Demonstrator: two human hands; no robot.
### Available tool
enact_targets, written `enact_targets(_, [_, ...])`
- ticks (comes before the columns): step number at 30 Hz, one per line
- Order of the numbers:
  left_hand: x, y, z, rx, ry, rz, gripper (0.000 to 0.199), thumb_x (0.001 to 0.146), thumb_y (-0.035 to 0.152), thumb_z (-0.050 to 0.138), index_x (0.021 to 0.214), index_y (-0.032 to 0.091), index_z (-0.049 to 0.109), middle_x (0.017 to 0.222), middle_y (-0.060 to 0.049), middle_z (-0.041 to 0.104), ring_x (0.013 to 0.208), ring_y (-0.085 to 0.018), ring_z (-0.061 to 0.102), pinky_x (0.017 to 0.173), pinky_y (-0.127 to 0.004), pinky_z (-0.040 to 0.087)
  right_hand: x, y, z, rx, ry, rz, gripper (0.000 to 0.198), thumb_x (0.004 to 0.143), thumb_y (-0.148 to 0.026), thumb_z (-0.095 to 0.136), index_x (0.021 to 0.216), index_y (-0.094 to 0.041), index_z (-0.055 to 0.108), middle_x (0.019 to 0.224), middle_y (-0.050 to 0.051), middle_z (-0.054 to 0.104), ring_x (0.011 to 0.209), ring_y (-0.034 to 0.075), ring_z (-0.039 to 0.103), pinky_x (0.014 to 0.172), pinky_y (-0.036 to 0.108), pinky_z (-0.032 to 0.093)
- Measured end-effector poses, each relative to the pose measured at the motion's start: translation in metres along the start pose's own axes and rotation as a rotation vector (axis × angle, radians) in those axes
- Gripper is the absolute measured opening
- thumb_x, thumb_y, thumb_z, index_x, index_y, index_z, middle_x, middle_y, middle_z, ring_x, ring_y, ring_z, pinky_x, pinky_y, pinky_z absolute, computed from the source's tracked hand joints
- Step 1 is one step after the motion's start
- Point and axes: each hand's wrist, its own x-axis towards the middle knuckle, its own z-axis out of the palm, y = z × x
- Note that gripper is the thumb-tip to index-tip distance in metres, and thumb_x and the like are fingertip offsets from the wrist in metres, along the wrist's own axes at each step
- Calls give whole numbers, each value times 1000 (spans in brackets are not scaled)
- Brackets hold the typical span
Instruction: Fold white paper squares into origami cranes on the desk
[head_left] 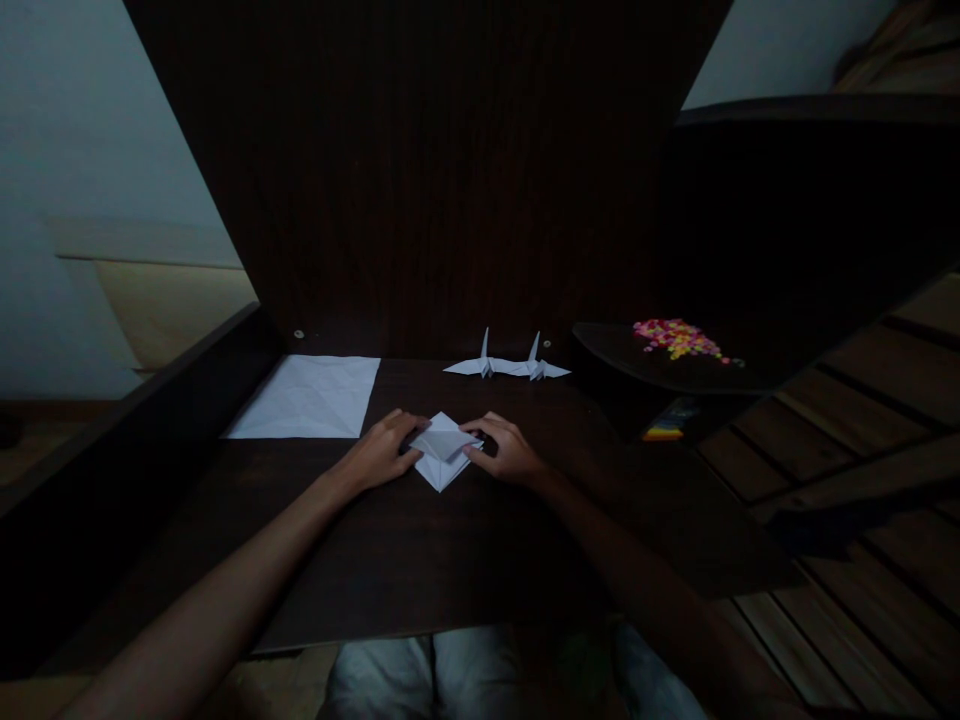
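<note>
A small white folded paper [438, 470] lies diamond-wise on the dark desk, one flap raised across its upper part. My left hand [388, 448] pinches its left corner between thumb and fingers. On the opposite corner, my right hand [506, 449] grips the layered edge the same way. Just behind the hands stand two white paper cranes [512, 367], side by side with their wings touching. To the left lies a flat, creased white paper sheet [307, 395].
A dark panel [435, 180] rises behind the desk [405, 560]. At the left runs a low side board [150, 440]. On the right, a rounded shelf [615, 345] carries a heap of small colourful pieces [679, 338]; a yellow-orange item [664, 434] sits below it.
</note>
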Motion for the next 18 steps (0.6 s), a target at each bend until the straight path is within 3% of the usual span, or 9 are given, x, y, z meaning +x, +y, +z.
enact_targets(4, [0,2,2,-13,41,-32,30,83,23,52,110,15,57,106,-9,65,98,-23,57,89,-37,46,2,-2,3,-11,12,52,21,81,-21,58,100,-15,63,88,7,65,83,19,57,78,31,45])
enact_targets(10, [2,10,6,30,102,-129,29,90,29,42,106,14,60,97,-10,67,92,-23,60,84,-36,48,9,-4,11,-1,114,284,14,81,-26,56,84,-17,67,74,3,63,68,15,56,67,25,42])
enact_targets(18, [2,17,12,45,127,-186,26,89,27,42,105,15,58,91,-10,65,85,-23,62,79,-34,50,15,-3,7,120,124,426,27,77,-33,56,63,-13,66,55,-1,54,54,11,47,50,21,33])
